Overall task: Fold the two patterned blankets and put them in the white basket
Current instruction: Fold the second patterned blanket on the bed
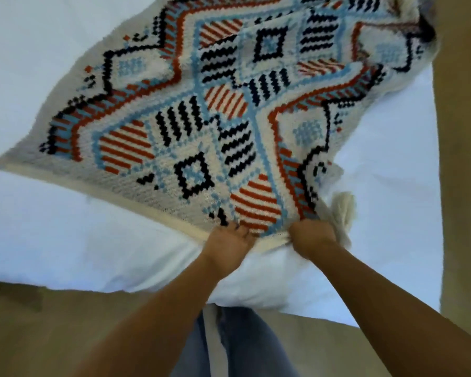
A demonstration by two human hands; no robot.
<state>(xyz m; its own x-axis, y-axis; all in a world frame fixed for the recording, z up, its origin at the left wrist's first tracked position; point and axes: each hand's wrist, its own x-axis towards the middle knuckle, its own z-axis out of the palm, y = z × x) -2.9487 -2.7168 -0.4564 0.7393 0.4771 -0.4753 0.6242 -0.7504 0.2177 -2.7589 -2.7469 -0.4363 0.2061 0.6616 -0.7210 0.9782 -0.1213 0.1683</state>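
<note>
A cream blanket point(215, 104) with a red, blue and black geometric pattern lies spread across the white bed point(65, 240), running from its near edge to the far right. My left hand point(229, 247) grips the blanket's near hem, fingers curled over it. My right hand point(313, 238) is closed on the same hem close beside it, next to a cream tassel point(343, 210) at the corner. Only one patterned blanket can be made out. No white basket shows in this view.
The bed's near edge runs just in front of my legs in blue jeans point(229, 344). Tan floor point(38, 322) lies at the bottom left and along the right side point(462, 186) of the bed.
</note>
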